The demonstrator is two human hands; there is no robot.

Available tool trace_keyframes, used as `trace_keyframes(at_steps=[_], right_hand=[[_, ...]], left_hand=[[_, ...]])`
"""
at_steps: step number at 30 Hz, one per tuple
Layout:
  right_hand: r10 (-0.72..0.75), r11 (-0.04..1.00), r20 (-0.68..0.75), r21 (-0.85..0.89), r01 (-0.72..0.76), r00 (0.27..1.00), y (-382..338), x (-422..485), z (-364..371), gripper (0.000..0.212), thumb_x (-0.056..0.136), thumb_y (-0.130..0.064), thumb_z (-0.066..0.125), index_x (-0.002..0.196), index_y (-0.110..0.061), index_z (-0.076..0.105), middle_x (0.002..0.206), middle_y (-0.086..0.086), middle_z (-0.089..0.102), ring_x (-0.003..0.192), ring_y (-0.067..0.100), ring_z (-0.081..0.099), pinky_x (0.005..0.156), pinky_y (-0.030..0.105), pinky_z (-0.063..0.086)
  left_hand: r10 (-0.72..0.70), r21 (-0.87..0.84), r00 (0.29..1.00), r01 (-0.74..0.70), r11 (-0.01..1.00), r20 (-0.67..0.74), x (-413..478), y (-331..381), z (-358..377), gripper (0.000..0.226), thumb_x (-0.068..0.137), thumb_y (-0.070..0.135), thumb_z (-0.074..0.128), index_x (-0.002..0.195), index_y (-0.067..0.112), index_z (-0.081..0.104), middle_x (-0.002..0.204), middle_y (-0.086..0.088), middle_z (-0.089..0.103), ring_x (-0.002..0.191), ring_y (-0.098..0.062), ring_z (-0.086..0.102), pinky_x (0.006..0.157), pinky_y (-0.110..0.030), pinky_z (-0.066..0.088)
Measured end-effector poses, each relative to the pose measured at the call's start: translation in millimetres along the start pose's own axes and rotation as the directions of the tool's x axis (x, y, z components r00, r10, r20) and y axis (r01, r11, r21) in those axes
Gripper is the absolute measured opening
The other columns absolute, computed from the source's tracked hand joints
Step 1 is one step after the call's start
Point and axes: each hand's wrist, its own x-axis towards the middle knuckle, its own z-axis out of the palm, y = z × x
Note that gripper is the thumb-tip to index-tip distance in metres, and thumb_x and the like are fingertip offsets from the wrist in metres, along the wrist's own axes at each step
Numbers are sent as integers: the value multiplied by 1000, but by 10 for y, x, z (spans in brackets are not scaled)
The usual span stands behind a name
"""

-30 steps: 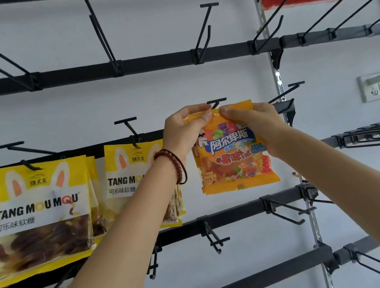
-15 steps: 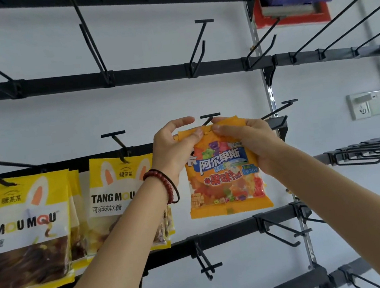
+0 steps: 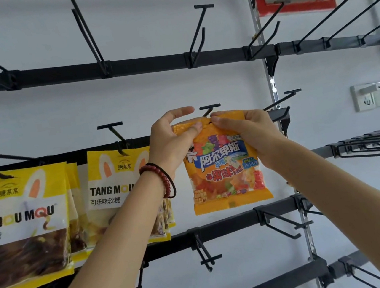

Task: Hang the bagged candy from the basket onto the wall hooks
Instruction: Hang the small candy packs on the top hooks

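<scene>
Two hands for one small packet?

Yes. My left hand (image 3: 172, 141) pinches the top-left corner of the orange candy bag (image 3: 226, 177) under the thumb, with one finger stretched above the edge. My right hand (image 3: 250, 134) pinches the top edge just beside it. The film looks thin, glossy and slippery, so I judge a one-handed hold would let it twist.

How does it handle?

Light, I'd say, and floppy. The sealed top strip seems the only stiff part, and the gummies sag low in the pouch. That strip is the place to hold, on either side of what looks like the hang hole, never the soft belly.

Where is it now?

Raised in front of the wall, its top edge up at the wire of the T-ended hook (image 3: 209, 106). Whether the hole is on the wire, I cannot tell.

And beyond?

Yellow bags (image 3: 115, 184) hang from the same black rail (image 3: 277, 112), just beside my left wrist. Behind is a plain white wall (image 3: 60, 111) carrying more rails of bare hooks above and below. A socket plate (image 3: 370, 97) sits to the right and a red box (image 3: 296, 6) up high. The basket is out of view.
</scene>
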Motion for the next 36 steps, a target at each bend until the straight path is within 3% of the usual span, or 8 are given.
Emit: trace_keyframes(at_steps=[6, 11, 15, 18, 22, 27, 32, 36], right_hand=[[-8, 999, -60, -49, 5, 998, 238, 98, 75, 8, 80, -22, 72, 78, -16, 68, 70, 6, 73, 61, 21, 70, 54, 28, 57], [-79, 982, -161, -184, 49, 984, 427, 304, 124, 16, 77, -28, 75, 90, -23, 67, 85, 3, 72, 77, 21, 71, 72, 38, 59], [-222, 908, -227, -402, 117, 948, 509, 363, 117, 41, 75, -32, 77, 108, -22, 54, 95, -5, 62, 83, 12, 62, 56, 21, 48], [-259, 869, -200, -476, 137, 945, 557, 384, 74, 41, 78, -33, 75, 111, -22, 54, 97, -4, 60, 83, 13, 59, 43, 11, 38], [-150, 882, -202, -470, 38, 968, 617, 420, 81, 43, 76, -39, 75, 109, -20, 53, 92, 3, 65, 79, 16, 63, 51, 21, 48], [-103, 886, -233, -463, -17, 967, 641, 322, 31, 42, 77, -34, 75, 110, -20, 52, 91, 1, 65, 64, 4, 58, 44, 13, 41], [-77, 757, -150, -652, -40, 986, 586, 115, -126, 50, 78, -42, 72, 116, -19, 52, 110, 0, 64, 82, 13, 59, 69, 32, 54], [-34, 584, -106, -809, -66, 994, 533, -155, -230, 65, 78, -56, 66, 125, -18, 44, 118, 1, 60, 92, 16, 57, 71, 33, 47]], left_hand=[[-34, 144, 996, 46, 989, -83, 40, -226, 34, 20, 81, 23, 72, 96, 32, 61, 102, 11, 62, 97, -12, 62, 78, -31, 56], [144, 330, 981, -95, 939, -127, 11, -380, 74, 9, 84, 18, 68, 87, 26, 66, 89, 18, 64, 85, 2, 58, 68, -3, 44], [183, 464, 979, -124, 877, -86, -11, -502, 84, 15, 85, 19, 68, 99, 22, 68, 100, 13, 66, 93, 4, 55, 77, -7, 39], [216, 514, 973, -145, 845, -82, -9, -546, 96, 17, 86, 18, 67, 102, 21, 67, 106, 10, 67, 100, -1, 56, 76, -3, 37], [213, 575, 972, -120, 809, -97, 20, -552, 145, 17, 86, 15, 65, 102, 21, 67, 110, 4, 66, 103, -13, 60, 86, -25, 49], [170, 587, 984, -110, 802, -49, -60, -505, 139, 24, 88, 16, 61, 112, 18, 64, 123, 1, 60, 111, -14, 57, 87, -19, 44], [113, 627, 992, -118, 770, 49, -311, -441, 85, 33, 90, 22, 59, 122, 19, 57, 148, -4, 38, 131, -21, 43, 107, -32, 36], [195, 634, 970, -241, 735, 143, -602, -354, -39, 18, 91, 24, 57, 108, 21, 60, 116, 6, 61, 106, -8, 56, 93, -24, 45]])
